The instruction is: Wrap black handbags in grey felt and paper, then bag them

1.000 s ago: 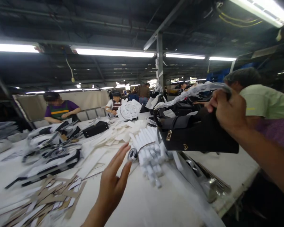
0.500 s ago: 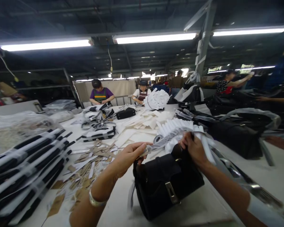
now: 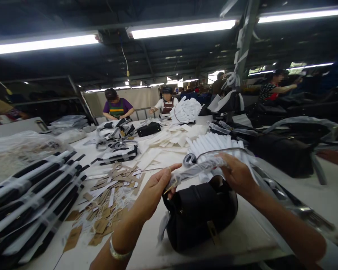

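A black handbag (image 3: 197, 217) with a metal clasp on its front stands on the white table before me. Above it stretches a strap wrapped in clear plastic (image 3: 198, 168). My left hand (image 3: 157, 189) pinches the strap's left end, where a small gold-coloured metal piece shows by the fingers. At the other end, my right hand (image 3: 239, 176) is closed on the wrapped strap over the bag's right side; its fingertips are partly hidden. A coiled grey strap (image 3: 189, 160) lies just behind the bag.
Brown paper tags (image 3: 104, 221) and white strings lie scattered left of the bag. Wrapped black-and-white strips (image 3: 30, 206) are stacked at far left. White rolls (image 3: 211, 144) and paper sheets (image 3: 169, 138) lie behind; black bags (image 3: 284, 153) at right. Co-workers (image 3: 118, 105) work across the table.
My right hand has moved from the bag's dark top edge to the plastic-wrapped strap, which now stretches between both hands. The bag has turned slightly, and the camera view has tilted down.
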A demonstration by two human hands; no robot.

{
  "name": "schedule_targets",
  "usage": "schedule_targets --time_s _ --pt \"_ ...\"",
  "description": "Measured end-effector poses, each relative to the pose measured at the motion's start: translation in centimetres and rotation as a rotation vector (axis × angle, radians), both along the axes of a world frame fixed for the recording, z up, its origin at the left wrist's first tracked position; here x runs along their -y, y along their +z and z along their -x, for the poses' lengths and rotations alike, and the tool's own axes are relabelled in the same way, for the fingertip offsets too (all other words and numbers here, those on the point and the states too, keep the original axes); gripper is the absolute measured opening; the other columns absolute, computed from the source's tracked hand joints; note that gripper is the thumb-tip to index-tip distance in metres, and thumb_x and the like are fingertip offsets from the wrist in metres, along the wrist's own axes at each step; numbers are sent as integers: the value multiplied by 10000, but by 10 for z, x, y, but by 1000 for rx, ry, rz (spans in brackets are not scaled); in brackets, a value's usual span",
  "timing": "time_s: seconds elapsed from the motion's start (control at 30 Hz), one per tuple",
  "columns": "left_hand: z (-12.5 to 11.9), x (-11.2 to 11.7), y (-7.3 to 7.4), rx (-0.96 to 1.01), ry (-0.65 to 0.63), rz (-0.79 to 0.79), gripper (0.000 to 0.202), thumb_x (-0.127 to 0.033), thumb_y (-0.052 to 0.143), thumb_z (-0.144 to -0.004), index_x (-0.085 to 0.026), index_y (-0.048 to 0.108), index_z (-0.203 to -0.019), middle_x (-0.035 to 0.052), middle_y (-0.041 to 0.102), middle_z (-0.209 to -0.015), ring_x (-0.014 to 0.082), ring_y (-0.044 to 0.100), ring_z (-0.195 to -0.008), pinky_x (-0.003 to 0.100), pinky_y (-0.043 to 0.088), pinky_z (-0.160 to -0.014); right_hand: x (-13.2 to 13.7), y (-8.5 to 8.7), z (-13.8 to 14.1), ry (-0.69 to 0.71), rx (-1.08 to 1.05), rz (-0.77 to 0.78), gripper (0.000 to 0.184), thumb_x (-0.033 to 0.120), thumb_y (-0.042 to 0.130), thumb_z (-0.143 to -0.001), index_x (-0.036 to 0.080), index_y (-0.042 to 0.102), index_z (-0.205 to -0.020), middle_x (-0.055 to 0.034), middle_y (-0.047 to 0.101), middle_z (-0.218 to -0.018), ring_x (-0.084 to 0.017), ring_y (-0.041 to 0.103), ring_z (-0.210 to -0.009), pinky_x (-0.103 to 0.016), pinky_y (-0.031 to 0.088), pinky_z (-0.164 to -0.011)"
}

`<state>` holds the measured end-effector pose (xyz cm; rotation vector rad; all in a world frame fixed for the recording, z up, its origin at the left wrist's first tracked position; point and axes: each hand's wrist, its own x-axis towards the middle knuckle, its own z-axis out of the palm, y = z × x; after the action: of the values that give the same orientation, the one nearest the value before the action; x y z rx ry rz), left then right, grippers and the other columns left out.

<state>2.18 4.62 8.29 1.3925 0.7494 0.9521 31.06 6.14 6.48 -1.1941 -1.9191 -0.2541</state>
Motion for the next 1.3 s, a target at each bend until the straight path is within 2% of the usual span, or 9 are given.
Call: schedule_targets --time_s 0.1,0.23,0.43,0.6,0.8,0.93,1.03,1.17,1.3 --pt "-4 4 -15 -108 -25 -38 532 -598 402 -981 -163 701 -1047 -32 512 -564 103 459 -528 227 355 -556 -2 2 -14 -128 -24 -4 355 433 368 -1000 250 671 -969 -87 729 -986 -282 683 -954 -401 528 -835" --pt "2 8 -36 -197 -13 -118 586 -566 379 -997 -168 564 -608 -1 530 -540 121 490 -556 248 404 -625 -1 0 -29 -212 -26 3 394 487 355 -1001 239 658 -1041 -97 737 -972 -301 686 -911 -394 505 -758" --pt "30 8 -44 -388 114 -297 360 -478 493 -977 -197 718 -999 78 717 -1003 220 643 -945 315 482 -860 1 -6 -43 -160 -124 128 389 503 402 -993 231 644 -1129 -66 758 -925 -261 709 -836 -345 510 -728" --pt "15 19 -33 -337 234 -429 590 -486 514 -959 -268 389 -1493 102 534 -1439 277 553 -1258 401 432 -1054 5 -9 -34 -36 -246 223 346 471 448 -989 219 618 -1154 -19 758 -823 -210 716 -808 -303 520 -764" --pt "-8 18 -40 -453 432 -517 405 -411 590 -919 -256 603 -1294 59 657 -1287 260 606 -1190 352 486 -981 4 -47 -47 -81 -344 343 483 554 369 -982 220 712 -915 -40 736 -815 -212 668 -702 -325 534 -682" --pt "-3 14 -76 -315 620 -447 427 -454 559 -940 -227 583 -1300 70 694 -1171 233 658 -1071 375 485 -977 13 -89 -62 54 -384 484 536 626 347 -956 245 714 -1042 -75 744 -951 -290 681 -974 -414 549 -871" --pt "-1 21 -112 -262 544 -453 480 -515 502 -954 -205 571 -1315 103 663 -1235 266 611 -1169 423 429 -1048 22 -110 -63 140 -363 601 693 758 310 -894 223 688 -1121 -108 722 -1059 -325 639 -1086 -456 512 -949" --pt "-5 25 -135 -284 433 -353 709 -684 397 -923 -182 480 -1418 131 580 -1384 302 504 -1315 440 364 -1112 20 -110 -54 33 -301 688 820 868 233 -819 191 686 -909 -102 700 -845 -314 660 -871 -443 539 -815" --pt "2 2 -116 -456 489 -98 829 -748 181 -921 -149 555 -1355 119 673 -1244 288 601 -1193 428 411 -1068 -2 -91 -41 -46 -280 731 697 746 243 -918 204 667 -804 -68 704 -813 -277 668 -860 -376 531 -785"
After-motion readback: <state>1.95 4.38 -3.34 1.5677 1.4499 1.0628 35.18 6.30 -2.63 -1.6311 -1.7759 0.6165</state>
